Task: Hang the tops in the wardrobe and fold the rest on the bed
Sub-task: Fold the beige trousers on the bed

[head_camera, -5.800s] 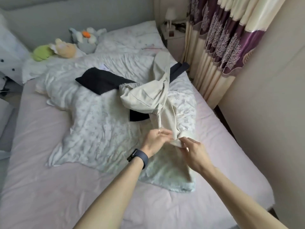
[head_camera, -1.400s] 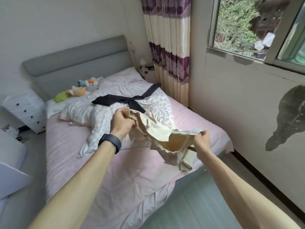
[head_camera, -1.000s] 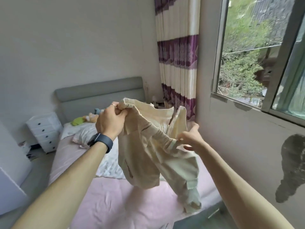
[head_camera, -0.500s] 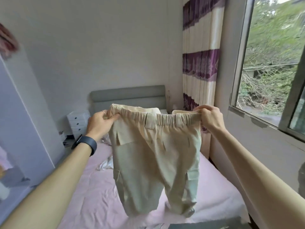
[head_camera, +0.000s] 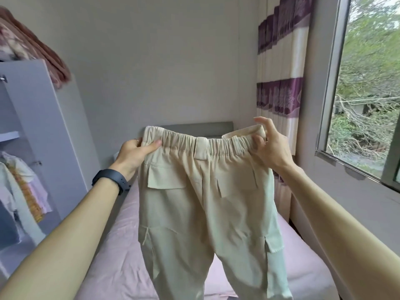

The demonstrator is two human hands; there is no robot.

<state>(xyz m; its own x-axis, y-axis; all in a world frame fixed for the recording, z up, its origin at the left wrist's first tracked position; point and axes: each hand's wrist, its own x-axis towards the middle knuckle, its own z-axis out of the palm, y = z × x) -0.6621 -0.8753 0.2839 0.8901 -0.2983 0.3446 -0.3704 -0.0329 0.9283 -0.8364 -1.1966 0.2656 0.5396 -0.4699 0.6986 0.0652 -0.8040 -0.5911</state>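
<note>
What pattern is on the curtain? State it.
Cream fabric curtain with purple tree-print bands; head view.

The trousers (head_camera: 205, 202) hang spread wide, blocking the middle. Left of the trousers, open air reaches to the wardrobe (head_camera: 43, 148). Right of them, the curtain (head_camera: 279, 94) and window wall (head_camera: 346, 191) stand near. Beneath them lies the bed (head_camera: 116, 256).

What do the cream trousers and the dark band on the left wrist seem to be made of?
The cream trousers look like thin woven cloth, perhaps cotton or a blend, matte: they hang in soft folds and the elastic waist gathers. The dark wristband looks like silicone or rubber: smooth, with a dull sheen and small holes.
</note>
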